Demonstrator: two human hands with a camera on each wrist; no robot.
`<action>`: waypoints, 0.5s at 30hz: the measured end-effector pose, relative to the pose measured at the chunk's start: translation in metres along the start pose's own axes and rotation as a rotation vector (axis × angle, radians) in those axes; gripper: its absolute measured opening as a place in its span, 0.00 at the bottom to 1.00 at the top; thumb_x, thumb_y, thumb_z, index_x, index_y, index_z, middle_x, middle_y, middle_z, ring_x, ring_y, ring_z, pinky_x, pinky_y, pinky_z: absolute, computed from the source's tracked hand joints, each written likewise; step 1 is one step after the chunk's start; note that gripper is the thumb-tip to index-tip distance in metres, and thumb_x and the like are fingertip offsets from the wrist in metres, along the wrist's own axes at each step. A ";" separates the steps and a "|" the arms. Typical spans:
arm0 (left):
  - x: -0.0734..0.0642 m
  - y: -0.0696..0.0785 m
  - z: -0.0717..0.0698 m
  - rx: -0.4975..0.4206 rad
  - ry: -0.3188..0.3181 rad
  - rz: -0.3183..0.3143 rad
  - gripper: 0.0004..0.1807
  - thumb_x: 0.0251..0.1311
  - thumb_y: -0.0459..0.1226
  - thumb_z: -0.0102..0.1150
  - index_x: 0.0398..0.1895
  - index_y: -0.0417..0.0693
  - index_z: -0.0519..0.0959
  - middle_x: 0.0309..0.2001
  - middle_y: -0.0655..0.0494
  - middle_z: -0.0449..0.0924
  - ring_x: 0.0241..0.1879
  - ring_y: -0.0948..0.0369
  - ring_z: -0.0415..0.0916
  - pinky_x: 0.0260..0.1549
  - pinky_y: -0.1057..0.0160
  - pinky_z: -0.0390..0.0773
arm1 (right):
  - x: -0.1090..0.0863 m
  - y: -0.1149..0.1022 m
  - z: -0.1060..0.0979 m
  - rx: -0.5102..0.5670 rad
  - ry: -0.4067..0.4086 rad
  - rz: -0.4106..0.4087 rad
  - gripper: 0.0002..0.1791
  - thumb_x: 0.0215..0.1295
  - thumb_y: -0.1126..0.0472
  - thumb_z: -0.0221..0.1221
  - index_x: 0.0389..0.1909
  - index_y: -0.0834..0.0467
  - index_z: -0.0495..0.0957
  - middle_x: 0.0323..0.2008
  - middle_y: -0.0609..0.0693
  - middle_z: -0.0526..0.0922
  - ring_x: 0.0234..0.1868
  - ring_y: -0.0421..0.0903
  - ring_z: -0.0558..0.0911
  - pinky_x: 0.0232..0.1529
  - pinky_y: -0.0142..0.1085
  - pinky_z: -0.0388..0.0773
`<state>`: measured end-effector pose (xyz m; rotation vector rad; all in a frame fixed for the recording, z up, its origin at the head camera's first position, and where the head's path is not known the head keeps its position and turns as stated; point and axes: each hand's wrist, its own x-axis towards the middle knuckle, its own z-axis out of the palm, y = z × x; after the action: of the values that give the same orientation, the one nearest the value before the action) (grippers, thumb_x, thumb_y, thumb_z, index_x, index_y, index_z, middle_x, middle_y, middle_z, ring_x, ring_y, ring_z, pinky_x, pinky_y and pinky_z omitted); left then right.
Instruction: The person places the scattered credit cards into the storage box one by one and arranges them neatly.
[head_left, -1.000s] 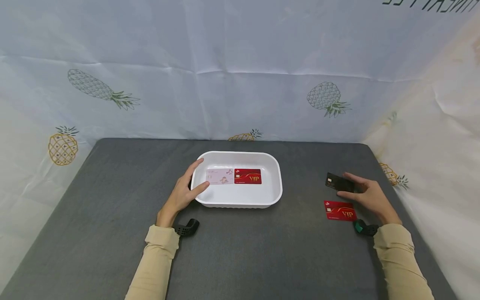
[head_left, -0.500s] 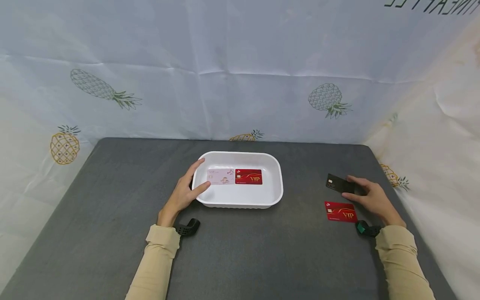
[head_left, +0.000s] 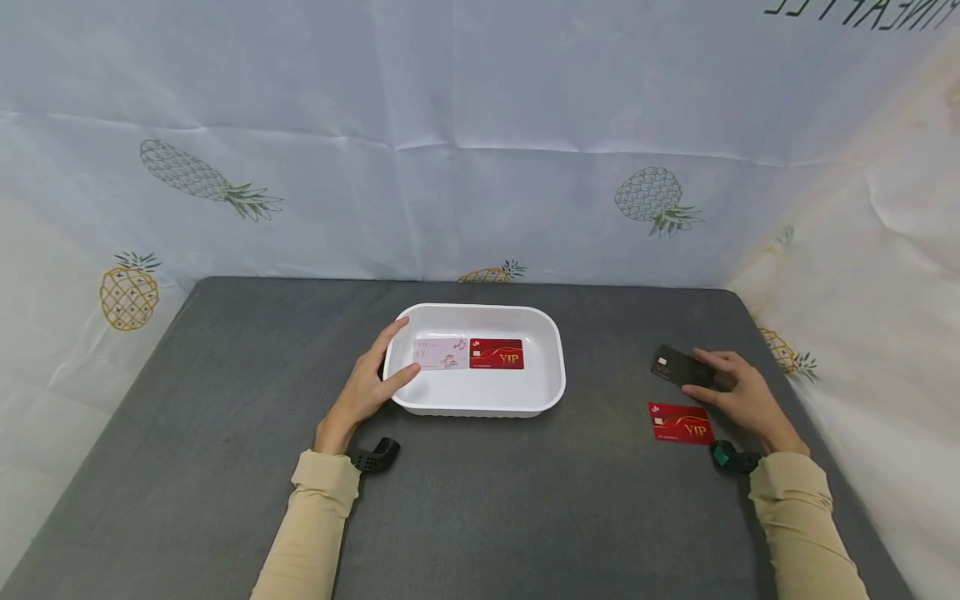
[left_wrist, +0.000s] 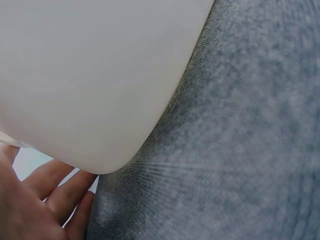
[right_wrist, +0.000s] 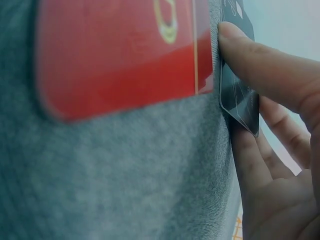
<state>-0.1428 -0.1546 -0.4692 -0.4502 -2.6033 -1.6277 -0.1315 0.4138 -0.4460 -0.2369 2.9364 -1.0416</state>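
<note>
A white plastic tray [head_left: 480, 396] sits on the table left of the middle. Inside it, a pink VIP card [head_left: 441, 353] and a red VIP card [head_left: 497, 353] lie side by side. My left hand [head_left: 363, 387] holds the tray's left end, thumb over the rim; in the left wrist view its fingers [left_wrist: 70, 192] pass behind the tray wall. At the right, my right hand [head_left: 742, 400] pinches the right end of a black card [head_left: 675, 365] between thumb and fingers. That black card [right_wrist: 240, 95] looks tilted in the right wrist view.
A second red VIP card [head_left: 681, 423] lies flat on the grey table [head_left: 570, 500], just in front of the black card and close to my right wrist. A pale curtain [head_left: 450, 208] with pineapple prints hangs behind the table and along both sides.
The black card's right end has risen slightly in my right hand, which first shifted a little to the right. My left hand and the tray stay in place.
</note>
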 end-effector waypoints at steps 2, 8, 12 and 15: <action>0.000 0.000 0.000 0.000 -0.001 -0.001 0.41 0.65 0.43 0.60 0.80 0.56 0.57 0.79 0.43 0.58 0.76 0.43 0.60 0.73 0.33 0.56 | -0.001 0.000 0.001 0.001 0.005 0.011 0.40 0.62 0.59 0.71 0.72 0.67 0.68 0.57 0.68 0.73 0.48 0.16 0.64 0.45 0.06 0.63; 0.000 -0.001 0.000 -0.007 -0.003 -0.010 0.41 0.65 0.43 0.60 0.80 0.57 0.57 0.79 0.43 0.58 0.76 0.43 0.60 0.72 0.34 0.57 | -0.003 -0.001 0.001 0.014 0.015 0.046 0.41 0.61 0.58 0.72 0.73 0.66 0.67 0.58 0.68 0.73 0.47 0.15 0.64 0.44 0.07 0.65; 0.000 -0.001 0.000 -0.010 -0.003 -0.009 0.41 0.65 0.43 0.60 0.80 0.57 0.57 0.79 0.43 0.58 0.75 0.43 0.60 0.72 0.34 0.57 | -0.004 0.000 0.000 0.037 0.015 0.034 0.41 0.61 0.59 0.72 0.72 0.67 0.68 0.59 0.68 0.74 0.48 0.13 0.64 0.44 0.07 0.65; 0.000 0.000 0.000 -0.009 -0.002 -0.009 0.41 0.65 0.43 0.60 0.80 0.57 0.57 0.79 0.43 0.58 0.75 0.43 0.61 0.72 0.34 0.57 | -0.003 0.001 0.000 0.050 0.004 0.027 0.41 0.60 0.59 0.73 0.72 0.67 0.68 0.61 0.69 0.74 0.50 0.12 0.64 0.45 0.07 0.65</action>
<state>-0.1427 -0.1550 -0.4696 -0.4419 -2.6047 -1.6433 -0.1285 0.4149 -0.4464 -0.1938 2.9042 -1.1122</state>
